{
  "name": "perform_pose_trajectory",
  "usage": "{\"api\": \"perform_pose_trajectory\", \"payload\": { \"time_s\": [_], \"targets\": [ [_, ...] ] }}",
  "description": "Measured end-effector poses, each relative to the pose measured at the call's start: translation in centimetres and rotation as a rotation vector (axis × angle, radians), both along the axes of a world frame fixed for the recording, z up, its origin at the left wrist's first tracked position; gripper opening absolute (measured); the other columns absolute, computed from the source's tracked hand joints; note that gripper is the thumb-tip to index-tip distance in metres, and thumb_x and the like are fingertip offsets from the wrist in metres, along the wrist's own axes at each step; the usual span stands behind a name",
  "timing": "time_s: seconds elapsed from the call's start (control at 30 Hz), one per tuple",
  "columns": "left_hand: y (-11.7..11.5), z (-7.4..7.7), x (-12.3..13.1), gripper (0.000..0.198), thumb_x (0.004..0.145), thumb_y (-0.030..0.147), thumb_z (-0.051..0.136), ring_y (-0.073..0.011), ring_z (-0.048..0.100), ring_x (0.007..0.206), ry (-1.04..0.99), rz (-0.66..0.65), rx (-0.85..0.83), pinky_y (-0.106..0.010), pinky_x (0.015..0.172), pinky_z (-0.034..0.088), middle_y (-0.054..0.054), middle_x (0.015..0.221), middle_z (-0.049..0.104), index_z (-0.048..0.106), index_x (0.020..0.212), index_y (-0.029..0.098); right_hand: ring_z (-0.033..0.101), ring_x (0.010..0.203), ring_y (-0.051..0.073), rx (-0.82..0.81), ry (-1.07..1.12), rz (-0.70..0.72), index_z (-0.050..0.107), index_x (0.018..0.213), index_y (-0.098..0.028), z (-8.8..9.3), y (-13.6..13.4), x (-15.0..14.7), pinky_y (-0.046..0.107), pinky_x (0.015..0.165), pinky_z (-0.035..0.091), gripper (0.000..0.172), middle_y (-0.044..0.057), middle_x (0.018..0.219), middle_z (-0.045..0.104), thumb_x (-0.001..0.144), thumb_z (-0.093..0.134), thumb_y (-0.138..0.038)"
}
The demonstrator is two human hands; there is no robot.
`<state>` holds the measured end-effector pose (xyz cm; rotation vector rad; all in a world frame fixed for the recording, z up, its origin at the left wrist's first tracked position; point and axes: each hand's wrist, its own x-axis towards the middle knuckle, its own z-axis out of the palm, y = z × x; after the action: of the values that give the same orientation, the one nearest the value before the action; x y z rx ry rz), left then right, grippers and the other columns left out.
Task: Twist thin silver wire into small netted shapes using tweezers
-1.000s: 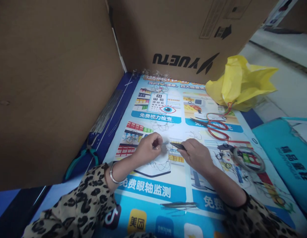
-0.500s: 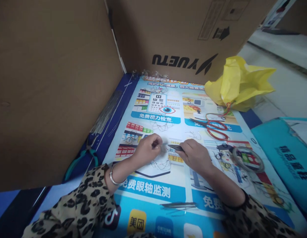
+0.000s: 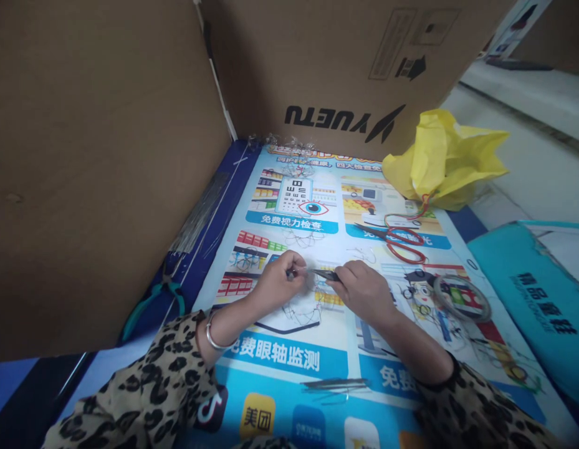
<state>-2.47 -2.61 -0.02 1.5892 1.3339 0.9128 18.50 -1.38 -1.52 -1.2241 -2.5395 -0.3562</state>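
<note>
My left hand (image 3: 278, 279), with a silver bangle at the wrist, is closed in a pinch on what looks like a thin wire, mostly hidden by the fingers. From the right, dark pointed tweezers (image 3: 325, 274) reach toward those fingertips, their tip almost meeting them. My right hand (image 3: 368, 293) is closed around the back end of the tweezers. Under both hands, a loose tangle of fine wire (image 3: 302, 312) lies on the printed sheet (image 3: 280, 380).
Red-handled scissors (image 3: 404, 243), a clear tape roll (image 3: 462, 298) and a yellow bag (image 3: 441, 162) lie right. Teal-handled pliers (image 3: 164, 293) and a bundle of wires (image 3: 202, 212) are left. Dark thin strips (image 3: 336, 385) lie in front. Cardboard walls (image 3: 106, 156) stand left and behind.
The tip of the tweezers has come slightly left, closer to my left fingertips. My right hand has shifted a little left too, while the left has hardly moved. The view has turned slightly.
</note>
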Motion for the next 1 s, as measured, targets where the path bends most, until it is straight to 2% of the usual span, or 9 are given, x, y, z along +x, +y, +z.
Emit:
{"api": "perform_pose_trajectory", "payload": {
  "time_s": [0.23,0.4,0.63,0.8,1.0],
  "targets": [
    [-0.38,0.07,-0.01,0.016,0.072,0.014,0.054,-0.013,0.06,0.069,0.046,0.037,0.055,-0.024,0.065,0.046,0.002,0.072,0.06,0.04,0.077,0.021,0.048,0.073,0.017,0.004,-0.01,-0.021,0.058,0.075,-0.018,0.04,0.06,0.16,0.027,0.065,0.031,0.032,0.005,0.073,0.056,0.089,0.041,-0.042],
    [-0.47,0.09,-0.11,0.015,0.074,0.016,0.054,-0.0137,0.061,0.071,0.064,0.02,0.072,-0.025,0.066,0.046,0.001,0.075,0.062,0.04,0.078,0.021,0.048,0.073,0.017,0.018,-0.001,-0.064,0.056,0.073,-0.018,0.11,0.1,0.23,0.027,0.065,0.031,0.035,0.005,0.071,0.056,0.09,0.04,-0.043],
    [-0.08,0.19,-0.44,0.007,0.076,0.015,0.053,-0.0133,0.058,0.07,0.156,-0.02,0.133,-0.025,0.066,0.045,0.001,0.075,0.06,0.048,0.079,0.019,0.049,0.074,0.016,-0.017,0.07,-0.075,0.057,0.075,-0.017,-0.29,0.27,0.35,0.025,0.065,0.032,0.033,0.005,0.074,0.057,0.09,0.039,-0.041],
    [0.07,0.0,-0.55,0.012,0.078,0.012,0.053,-0.0133,0.06,0.079,0.127,-0.09,0.176,-0.025,0.074,0.046,0.0,0.083,0.064,0.054,0.088,0.019,0.05,0.074,0.016,-0.038,0.097,-0.086,0.058,0.078,-0.017,-0.48,0.28,0.18,0.024,0.065,0.033,0.032,0.004,0.074,0.057,0.09,0.039,-0.041],
    [0.01,0.04,-0.49,0.011,0.08,0.016,0.053,-0.0147,0.061,0.08,0.119,-0.103,0.2,-0.026,0.073,0.047,-0.002,0.085,0.067,0.06,0.089,0.019,0.05,0.074,0.017,-0.016,0.046,-0.098,0.057,0.076,-0.018,-0.3,0.07,-0.23,0.026,0.065,0.032,0.032,0.005,0.074,0.056,0.09,0.039,-0.04]
  ]
}}
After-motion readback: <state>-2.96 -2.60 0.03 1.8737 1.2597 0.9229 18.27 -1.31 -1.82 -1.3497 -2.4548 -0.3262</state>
